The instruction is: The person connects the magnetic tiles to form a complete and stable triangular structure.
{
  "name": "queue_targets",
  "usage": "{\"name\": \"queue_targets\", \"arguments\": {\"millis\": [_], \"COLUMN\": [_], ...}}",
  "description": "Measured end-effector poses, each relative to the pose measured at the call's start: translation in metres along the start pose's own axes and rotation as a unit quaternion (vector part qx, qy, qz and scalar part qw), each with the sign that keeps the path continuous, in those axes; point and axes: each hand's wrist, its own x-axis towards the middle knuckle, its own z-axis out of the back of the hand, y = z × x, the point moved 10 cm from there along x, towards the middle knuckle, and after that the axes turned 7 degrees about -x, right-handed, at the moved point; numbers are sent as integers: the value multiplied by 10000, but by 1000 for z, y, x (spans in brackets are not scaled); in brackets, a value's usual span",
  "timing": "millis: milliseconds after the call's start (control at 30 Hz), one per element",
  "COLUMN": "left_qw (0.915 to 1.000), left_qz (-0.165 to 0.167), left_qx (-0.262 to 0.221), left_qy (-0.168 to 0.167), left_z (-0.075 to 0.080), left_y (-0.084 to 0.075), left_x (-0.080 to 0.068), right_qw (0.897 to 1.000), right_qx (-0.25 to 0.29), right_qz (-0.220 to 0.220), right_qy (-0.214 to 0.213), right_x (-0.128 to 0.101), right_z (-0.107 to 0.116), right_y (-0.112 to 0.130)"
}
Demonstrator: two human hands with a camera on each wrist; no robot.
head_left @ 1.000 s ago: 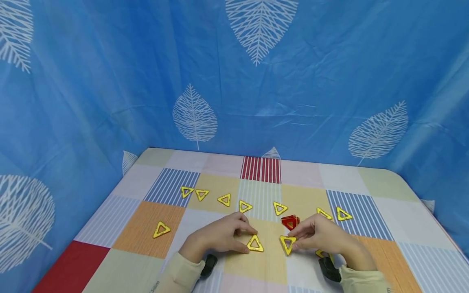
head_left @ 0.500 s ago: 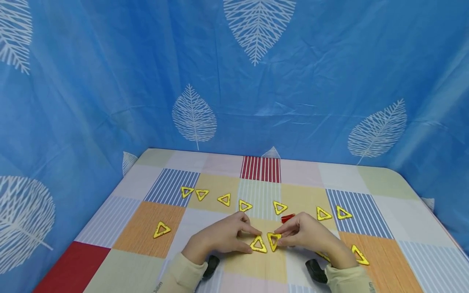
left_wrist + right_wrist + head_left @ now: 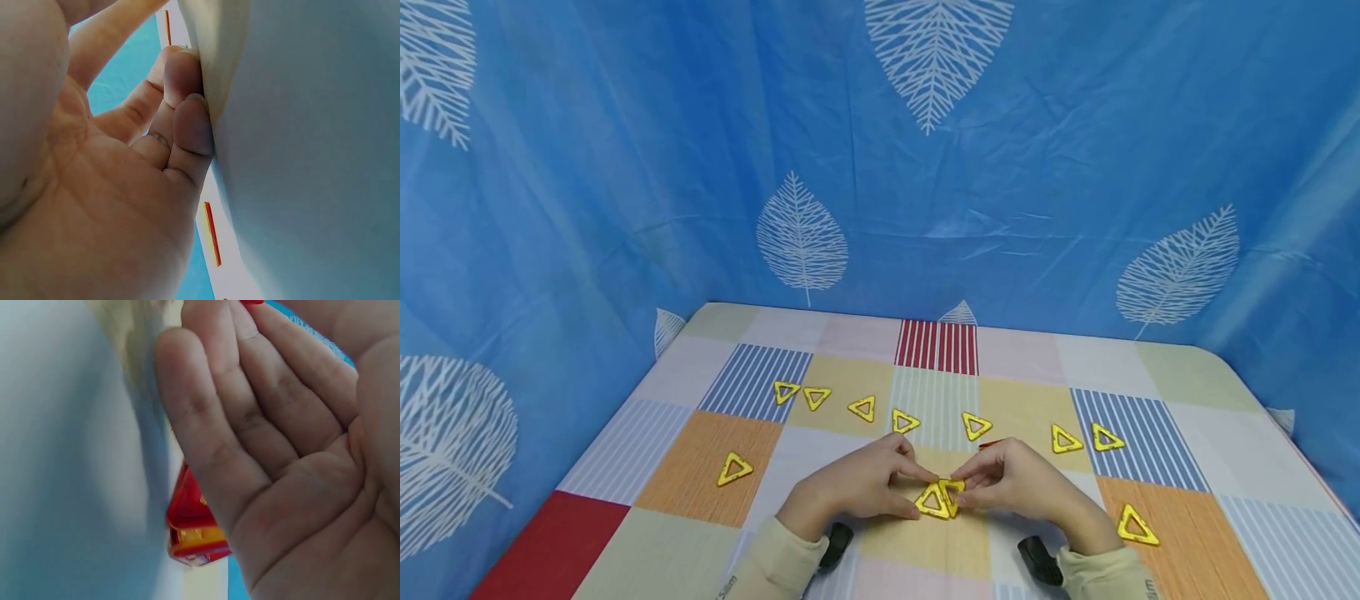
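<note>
On the patchwork tablecloth (image 3: 700, 467) my left hand (image 3: 919, 495) pinches a yellow triangle frame (image 3: 930, 502) between thumb and forefinger. My right hand (image 3: 964, 492) pinches a second yellow triangle (image 3: 954, 488) and holds it edge to edge against the first, slightly tilted. A red piece (image 3: 989, 444) shows only as a sliver behind the right hand. It appears larger in the right wrist view, red piece (image 3: 190, 531), beside my fingers (image 3: 244, 419). The left wrist view shows only my palm and curled fingers (image 3: 184, 119) resting on the cloth.
Several loose yellow triangles lie in a row across the middle, from one (image 3: 786, 391) at the left to one (image 3: 1107, 437) at the right. Single triangles lie at the left (image 3: 733, 468) and near right (image 3: 1136, 526). Blue leaf-print curtain (image 3: 880, 167) surrounds the table.
My right hand has slid its yellow triangle leftward until it meets the one under my left hand. The left hand has barely moved. The triangle near my right wrist now lies uncovered.
</note>
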Motion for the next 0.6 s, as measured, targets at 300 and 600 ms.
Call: {"name": "queue_targets", "arguments": {"millis": [300,600], "left_qw": [10000,9994], "left_qz": [-57,-26], "left_qx": [6,-228], "left_qy": [-50,-261], "left_z": [2,11], "left_y": [0,0], "left_x": [0,-1], "right_qw": [9993,9996], "right_qx": [203,-189], "right_qz": [317,224], "right_qy": [56,12], "right_x": [6,8], "right_z": [-11,-13], "right_y": [3,4]}}
